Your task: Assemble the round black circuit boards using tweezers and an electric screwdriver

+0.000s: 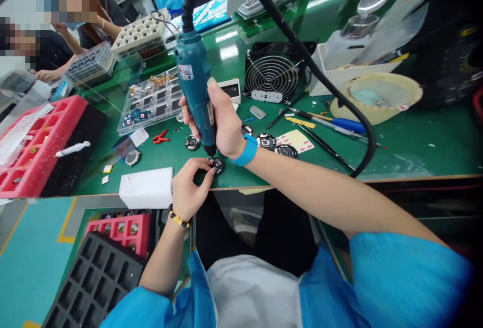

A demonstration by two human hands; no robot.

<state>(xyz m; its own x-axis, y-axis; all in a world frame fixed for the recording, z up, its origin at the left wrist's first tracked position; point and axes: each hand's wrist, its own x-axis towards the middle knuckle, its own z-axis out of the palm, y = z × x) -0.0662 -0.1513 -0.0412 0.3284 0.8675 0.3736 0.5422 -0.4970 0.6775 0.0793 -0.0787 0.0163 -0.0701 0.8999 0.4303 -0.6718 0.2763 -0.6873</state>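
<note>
My right hand (225, 119) is wrapped round a teal electric screwdriver (193, 76), held nearly upright with its tip pointing down. A thick black cable loops from its top over to the right. Under the tip, a small round black part (218, 166) with metal pieces lies at the bench's front edge. The thumb and fingers of my left hand (191, 182) pinch this part at its left side. Whether the tip touches a screw is too small to tell. Similar round parts (266, 141) lie right of my right wrist, and another round part (192, 142) sits left of the screwdriver.
A white block (146, 187) stands by my left wrist. Behind are a compartment box (151, 101), red clips (161, 137) and a fan (271, 77). Tweezers and pens, a yellowish bowl (377, 96) and a dispenser bottle (354, 36) are on the right. Red foam trays (45, 142) stand left; people sit beyond.
</note>
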